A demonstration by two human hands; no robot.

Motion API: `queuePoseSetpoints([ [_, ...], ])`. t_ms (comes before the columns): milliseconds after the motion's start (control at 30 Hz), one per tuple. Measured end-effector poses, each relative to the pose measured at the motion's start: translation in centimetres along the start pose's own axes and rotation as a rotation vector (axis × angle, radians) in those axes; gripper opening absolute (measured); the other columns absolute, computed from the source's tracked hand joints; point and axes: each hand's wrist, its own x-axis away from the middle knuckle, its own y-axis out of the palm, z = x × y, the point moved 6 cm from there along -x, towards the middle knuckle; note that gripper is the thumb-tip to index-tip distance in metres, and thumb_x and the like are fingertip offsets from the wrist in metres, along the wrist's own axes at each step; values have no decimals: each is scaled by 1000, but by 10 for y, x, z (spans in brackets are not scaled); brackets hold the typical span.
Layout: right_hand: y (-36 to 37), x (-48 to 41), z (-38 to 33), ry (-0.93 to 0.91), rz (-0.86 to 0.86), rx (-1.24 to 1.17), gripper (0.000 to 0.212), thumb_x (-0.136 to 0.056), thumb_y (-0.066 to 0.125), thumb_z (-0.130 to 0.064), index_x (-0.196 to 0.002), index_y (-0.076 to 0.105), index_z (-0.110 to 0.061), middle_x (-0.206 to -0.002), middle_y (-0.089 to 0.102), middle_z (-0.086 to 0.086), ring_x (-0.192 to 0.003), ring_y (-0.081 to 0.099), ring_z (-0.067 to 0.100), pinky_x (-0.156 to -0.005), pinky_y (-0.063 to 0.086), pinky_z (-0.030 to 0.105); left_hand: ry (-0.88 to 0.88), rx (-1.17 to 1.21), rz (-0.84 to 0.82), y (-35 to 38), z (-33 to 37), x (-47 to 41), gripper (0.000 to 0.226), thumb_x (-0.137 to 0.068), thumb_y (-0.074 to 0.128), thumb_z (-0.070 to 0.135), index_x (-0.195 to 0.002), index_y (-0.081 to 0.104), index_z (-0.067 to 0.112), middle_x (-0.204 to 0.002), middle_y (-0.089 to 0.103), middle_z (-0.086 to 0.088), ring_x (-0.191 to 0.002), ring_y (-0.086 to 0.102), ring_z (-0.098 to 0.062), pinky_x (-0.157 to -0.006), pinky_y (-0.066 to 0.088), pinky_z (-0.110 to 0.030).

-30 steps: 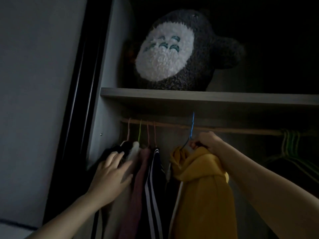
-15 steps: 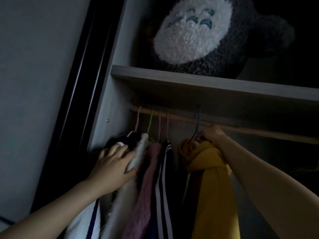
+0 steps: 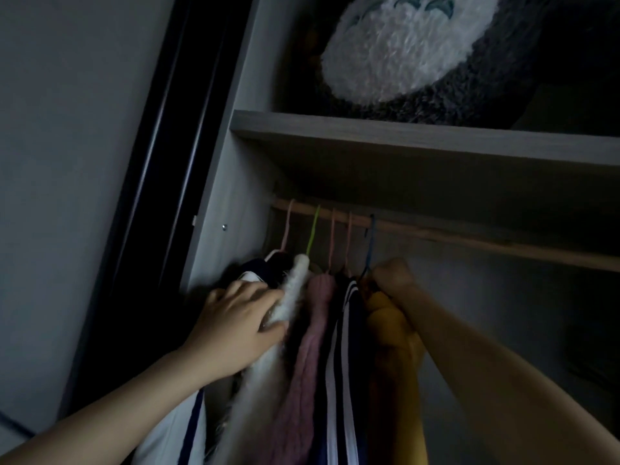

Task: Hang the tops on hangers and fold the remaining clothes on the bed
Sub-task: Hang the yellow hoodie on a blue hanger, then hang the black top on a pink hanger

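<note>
Below the shelf (image 3: 402,135), at the rail (image 3: 469,238) — the right hand (image 3: 394,275) clenches the blue hanger (image 3: 370,245) at its neck, the yellow top (image 3: 392,347) hanging beside a striped top (image 3: 345,330); the left hand (image 3: 241,317) presses flat against a white top (image 3: 295,286). Risk: crowding could drag a shoulder off the hanger on release. Yellow top looks thick, bunched — mustard in the dim light.

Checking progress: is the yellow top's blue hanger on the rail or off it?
On: the blue hanger hooks over the rail; the right hand grips it just below.
</note>
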Motion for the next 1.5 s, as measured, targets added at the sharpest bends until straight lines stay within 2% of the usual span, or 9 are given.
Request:
queuePoseSetpoints([
  [67,5,3,-1,-24,-11,107,19,-93,49,-10,-75,50,-16,-81,57,5,-66,49,13,-62,39,19,67,46,82,-5,14,-3,69,-71,25,60,-115,64,23,-113,63,2,-106,59,-27,-81,44,-44],
  [133,0,5,-3,-77,11,158,27,-94,51,-15,-67,49,-15,-77,52,8,-61,45,13,-59,37,20,95,12,143,-7,32,-5,56,-75,35,54,-99,70,17,-94,69,-1,-84,66,-29,-67,51,-45],
  [233,-23,17,4,-88,72,151,38,-96,48,-20,-60,47,-11,-65,51,9,-61,48,20,-55,36,27,163,65,108,-13,71,-12,78,-71,14,64,-123,58,25,-124,57,4,-113,52,-21,-90,42,-39],
  [333,-66,35,16,-125,173,421,31,-98,44,-26,-83,59,-4,-88,62,20,-89,58,31,-70,38,28,204,55,57,-11,99,-22,83,-70,6,67,-134,45,31,-136,43,10,-126,36,-12,-102,31,-31],
  [400,-99,49,28,-113,251,628,31,-97,44,-28,-104,63,-4,-109,63,19,-103,58,34,-83,45,33,242,49,44,-8,123,-28,78,-72,10,66,-129,49,30,-132,46,10,-125,36,-14,-103,31,-34],
  [567,-183,104,52,-145,445,1133,29,-94,43,-23,-108,61,-5,-117,58,18,-113,50,32,-90,37,34,349,20,36,5,187,-32,43,-95,33,50,-125,51,26,-130,47,5,-126,34,-18,-102,30,-36],
  [700,-242,146,90,50,438,1386,35,-94,43,-26,-122,53,-8,-127,51,14,-122,42,32,-93,37,36,378,-2,-26,27,233,-30,42,-96,33,48,-128,49,25,-133,45,0,-127,34,-21,-101,30,-36],
  [1100,-311,244,187,421,237,1572,39,-98,32,-9,-137,40,-13,-130,55,7,-118,56,24,-89,46,33,395,118,-236,109,310,-22,47,-95,32,51,-130,49,25,-131,49,-3,-121,42,-23,-98,38,-32],
  [1500,-323,255,197,372,272,1586,35,-98,32,-11,-131,41,-8,-121,62,7,-111,60,25,-87,48,32,353,195,-313,162,316,-16,39,-96,36,45,-122,55,23,-127,52,-1,-120,42,-20,-92,38,-30],
])
